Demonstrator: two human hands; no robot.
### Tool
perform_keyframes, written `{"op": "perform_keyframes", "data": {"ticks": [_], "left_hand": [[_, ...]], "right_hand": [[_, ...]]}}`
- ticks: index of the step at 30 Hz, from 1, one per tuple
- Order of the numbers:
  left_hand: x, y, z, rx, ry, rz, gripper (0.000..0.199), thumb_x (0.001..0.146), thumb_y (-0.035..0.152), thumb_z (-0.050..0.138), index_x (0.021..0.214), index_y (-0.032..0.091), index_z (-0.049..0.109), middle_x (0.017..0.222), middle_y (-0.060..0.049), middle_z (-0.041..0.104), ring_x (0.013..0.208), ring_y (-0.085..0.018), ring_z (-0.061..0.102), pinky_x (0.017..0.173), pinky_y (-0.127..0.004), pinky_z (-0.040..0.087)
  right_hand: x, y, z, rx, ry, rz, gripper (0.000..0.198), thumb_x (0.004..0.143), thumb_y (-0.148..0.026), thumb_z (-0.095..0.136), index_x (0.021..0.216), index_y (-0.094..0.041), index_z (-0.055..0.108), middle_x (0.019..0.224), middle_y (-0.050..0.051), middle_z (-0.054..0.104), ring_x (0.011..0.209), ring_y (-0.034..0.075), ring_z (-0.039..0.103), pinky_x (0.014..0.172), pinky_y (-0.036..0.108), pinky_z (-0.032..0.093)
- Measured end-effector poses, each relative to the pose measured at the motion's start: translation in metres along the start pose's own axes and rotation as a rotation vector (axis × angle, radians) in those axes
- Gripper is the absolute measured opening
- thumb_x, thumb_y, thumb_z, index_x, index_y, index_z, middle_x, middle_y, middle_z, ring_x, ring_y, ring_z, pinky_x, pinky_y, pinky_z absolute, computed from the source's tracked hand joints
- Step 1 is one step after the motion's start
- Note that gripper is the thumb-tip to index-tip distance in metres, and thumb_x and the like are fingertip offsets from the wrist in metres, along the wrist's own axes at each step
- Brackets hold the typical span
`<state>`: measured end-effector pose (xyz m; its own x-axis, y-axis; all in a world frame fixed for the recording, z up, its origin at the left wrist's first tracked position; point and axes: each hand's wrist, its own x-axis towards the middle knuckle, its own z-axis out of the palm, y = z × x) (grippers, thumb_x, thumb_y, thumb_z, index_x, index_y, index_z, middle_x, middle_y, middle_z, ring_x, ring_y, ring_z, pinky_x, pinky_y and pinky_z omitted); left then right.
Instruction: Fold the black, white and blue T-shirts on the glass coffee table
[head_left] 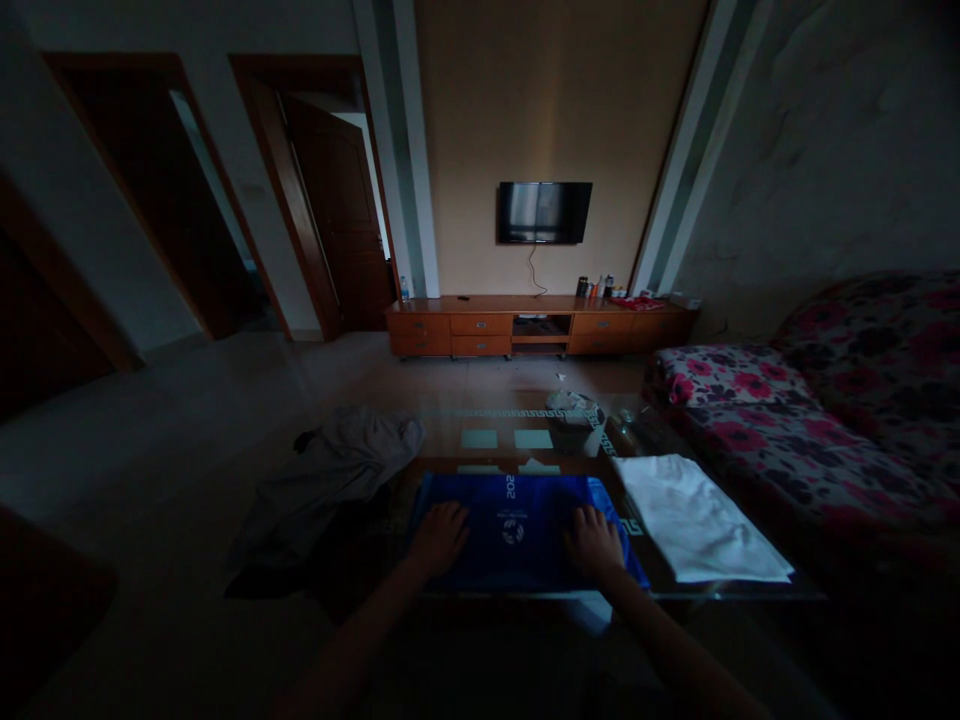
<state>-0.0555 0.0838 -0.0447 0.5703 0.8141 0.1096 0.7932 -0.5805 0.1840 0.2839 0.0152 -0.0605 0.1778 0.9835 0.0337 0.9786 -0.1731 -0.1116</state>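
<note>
A blue folded cloth (517, 555), likely a garment, lies on the glass table with white lettering and a round white logo on it. My left hand (442, 538) rests on its left side, palm down, fingers laid over the fabric. On the right side my right hand (595, 540) lies in the same way, with its fingers slightly spread. Right of the blue cloth is a folded white cloth (701, 520). A crumpled grey garment (337, 480) hangs over the table's left end. The room is dim, so fine detail at the fingertips is hard to see.
The glass table (765, 592) has a patterned border. A clear plastic bag (574, 408) lies near its far edge. Beyond stands a wooden TV cabinet (480, 325), below a wall television (544, 212). A floral sofa (810, 420) stands at the right.
</note>
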Motion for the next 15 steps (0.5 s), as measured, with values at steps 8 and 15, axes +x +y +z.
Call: {"op": "perform_keyframes", "data": {"ticks": [8,15], "left_hand": [[0.078,0.026,0.033,0.013,0.041,-0.025,0.051,0.098,0.03,0.042,0.149,0.02,0.046,0.158,-0.012,0.043,0.145,-0.028,0.039,0.12,-0.046,0.03],[0.106,0.007,0.066,0.008,0.11,-0.099,0.066,0.096,0.035,0.044,0.159,0.024,0.028,0.163,-0.009,0.035,0.152,-0.028,0.027,0.123,-0.05,0.024]], "right_hand": [[0.051,-0.086,0.013,0.167,0.011,-0.185,0.056,0.1,-0.036,0.039,0.148,-0.009,0.047,0.159,0.02,0.037,0.147,0.035,0.033,0.118,0.048,0.029],[0.087,-0.103,0.041,0.207,0.019,-0.184,0.063,0.1,-0.039,0.037,0.157,-0.013,0.034,0.166,0.013,0.023,0.155,0.03,0.014,0.124,0.047,0.014]]}}
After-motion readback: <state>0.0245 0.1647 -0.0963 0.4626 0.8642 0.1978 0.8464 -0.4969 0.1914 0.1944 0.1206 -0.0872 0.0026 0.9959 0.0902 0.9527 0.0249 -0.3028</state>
